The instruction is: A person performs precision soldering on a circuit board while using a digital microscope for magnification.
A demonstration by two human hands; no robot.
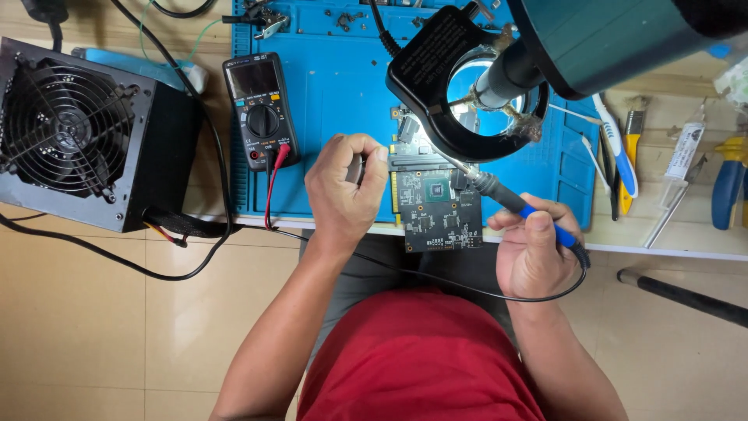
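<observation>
**A:** The right hand point(534, 253) is closed around the blue grip of a soldering iron point(510, 201), held like a pen. The left hand point(347, 195) is curled into a loose fist over a thin metal tool point(355, 168), maybe tweezers; too little of it shows to be sure.

**B:** And the circuit board point(440, 206), where is it from the hands?

**A:** Between them. It lies just right of the left fist and just left of the right hand, up and inward from the right knuckles. Its near edge hangs over the front of the blue work mat point(335, 86).

**B:** Which way does the iron run?

**A:** On a slant, from the right hand up and left toward the board's upper edge. The tip sits under the ring lamp point(436, 74) of the microscope point(600, 35), close to the board. Whether it touches, I cannot tell.

**B:** Which hand is nearer the board?

**A:** The left, by the look of it. Its fingers sit right beside the board's left edge, while the right hand stays back and reaches only through the iron.

**B:** Anything else around them?

**A:** A multimeter point(261, 109) stands left of the left hand, its red lead trailing toward the wrist. Farther left sits a black power supply point(78, 136) with a fan. Brushes and hand tools lie well right of the right hand.
</observation>
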